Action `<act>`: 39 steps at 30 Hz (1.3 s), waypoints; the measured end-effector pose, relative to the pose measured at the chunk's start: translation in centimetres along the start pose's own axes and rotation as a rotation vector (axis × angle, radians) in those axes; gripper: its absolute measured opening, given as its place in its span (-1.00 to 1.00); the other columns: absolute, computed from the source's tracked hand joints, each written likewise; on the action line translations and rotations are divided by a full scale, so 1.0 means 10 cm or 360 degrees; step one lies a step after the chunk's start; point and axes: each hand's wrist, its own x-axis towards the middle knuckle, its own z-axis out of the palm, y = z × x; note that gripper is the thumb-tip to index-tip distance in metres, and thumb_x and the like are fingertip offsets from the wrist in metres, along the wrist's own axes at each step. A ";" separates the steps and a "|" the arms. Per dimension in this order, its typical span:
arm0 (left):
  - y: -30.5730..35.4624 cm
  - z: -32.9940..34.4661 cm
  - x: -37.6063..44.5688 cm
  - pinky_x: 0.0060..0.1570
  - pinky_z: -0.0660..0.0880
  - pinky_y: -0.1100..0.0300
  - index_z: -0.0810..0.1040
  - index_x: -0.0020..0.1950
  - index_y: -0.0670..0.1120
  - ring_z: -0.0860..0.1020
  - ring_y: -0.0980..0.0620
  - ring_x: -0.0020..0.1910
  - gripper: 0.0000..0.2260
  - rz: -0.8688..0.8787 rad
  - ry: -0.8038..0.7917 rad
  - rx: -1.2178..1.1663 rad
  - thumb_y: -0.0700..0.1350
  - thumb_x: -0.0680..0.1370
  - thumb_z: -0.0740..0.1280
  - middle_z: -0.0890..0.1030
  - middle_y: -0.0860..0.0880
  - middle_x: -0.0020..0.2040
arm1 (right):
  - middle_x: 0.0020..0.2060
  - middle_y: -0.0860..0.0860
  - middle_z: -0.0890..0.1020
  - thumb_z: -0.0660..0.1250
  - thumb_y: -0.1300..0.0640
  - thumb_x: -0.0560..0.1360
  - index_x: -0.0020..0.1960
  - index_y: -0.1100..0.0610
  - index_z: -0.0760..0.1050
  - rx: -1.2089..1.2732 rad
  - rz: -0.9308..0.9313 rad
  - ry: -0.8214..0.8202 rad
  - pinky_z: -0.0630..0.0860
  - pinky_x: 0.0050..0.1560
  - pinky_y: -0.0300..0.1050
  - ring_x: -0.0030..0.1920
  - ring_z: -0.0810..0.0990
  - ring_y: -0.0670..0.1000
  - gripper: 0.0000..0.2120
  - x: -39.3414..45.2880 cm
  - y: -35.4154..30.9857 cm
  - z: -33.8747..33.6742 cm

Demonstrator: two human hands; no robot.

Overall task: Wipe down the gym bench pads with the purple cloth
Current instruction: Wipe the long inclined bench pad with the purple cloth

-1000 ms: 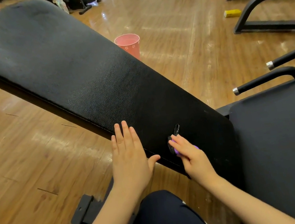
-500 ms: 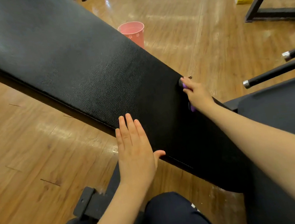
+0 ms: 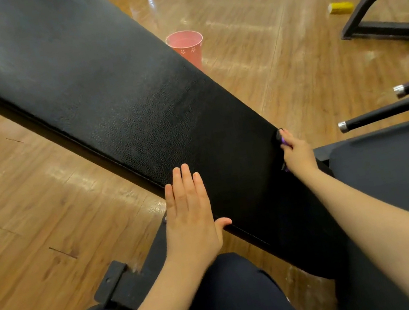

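Hands: left hand (image 3: 191,220) lies flat, fingers straight and together, on the near edge of the long bench pad (image 3: 106,98); right hand (image 3: 296,152) is curled round the purple cloth (image 3: 283,141) at the pad's far edge. Hands sit well apart across the pad's width.
Cloth position: bunched small, mostly hidden under the fingers; only slivers of purple show above and below the knuckles, at the lower end of the pad.
Second pad: seat pad (image 3: 398,175) to the right, no hand on it.
Risk 1: cloth wadded this tight likely covers little per stroke; streaks or missed strips are probable on the wide upper stretch.
Risk 2: right hand rides the very edge; a slip could carry the cloth off the surface toward the floor.
Risk 3: upper end lies far from the seated body; overreaching could shift weight off the bracing left hand.
Change vs half a second ago: right hand remains at the far edge, slightly lower along it; left hand unmoved.
Surroundings: pink bucket (image 3: 185,46) on the floor beyond the pad.
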 end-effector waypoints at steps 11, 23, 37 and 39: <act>0.01 0.03 0.00 0.44 -0.18 -0.16 0.08 0.47 -0.31 0.05 -0.32 0.46 0.01 -0.0003 0.0021 0.0069 0.30 0.29 0.39 0.08 -0.32 0.47 | 0.35 -0.01 0.40 0.19 0.33 0.55 0.39 0.16 0.33 0.0156 -0.0156 0.0029 0.16 0.35 -0.26 0.39 0.29 -0.08 -0.59 -0.92 -0.06 0.12; 0.03 0.00 0.03 0.43 -0.19 -0.16 0.13 0.43 -0.32 0.08 -0.33 0.44 0.05 -0.0006 -0.0001 0.0018 0.21 0.20 0.54 0.11 -0.33 0.45 | 0.32 -0.09 0.39 0.18 0.38 0.45 0.35 0.16 0.32 -0.0041 -0.0802 -0.0265 0.13 0.39 -0.36 0.41 0.21 -0.23 -0.52 -1.89 0.24 0.19; 0.05 -0.01 0.02 0.43 -0.25 -0.18 0.09 0.46 -0.33 0.01 -0.35 0.46 0.01 -0.0028 -0.0058 0.0128 0.25 0.28 0.43 0.06 -0.36 0.47 | 0.28 -0.04 0.43 0.18 0.49 0.48 0.32 0.23 0.39 0.0128 -0.0396 -0.0011 0.15 0.33 -0.43 0.37 0.32 -0.08 -0.56 -1.36 0.50 0.08; 0.05 -0.01 0.03 0.43 -0.25 -0.17 0.13 0.45 -0.34 0.04 -0.35 0.46 0.01 -0.0015 -0.0050 0.0079 0.22 0.25 0.46 0.09 -0.37 0.46 | 0.31 0.01 0.44 0.17 0.43 0.52 0.34 0.22 0.39 0.0187 -0.0217 0.0099 0.16 0.34 -0.34 0.39 0.32 -0.03 -0.60 -0.93 0.34 0.08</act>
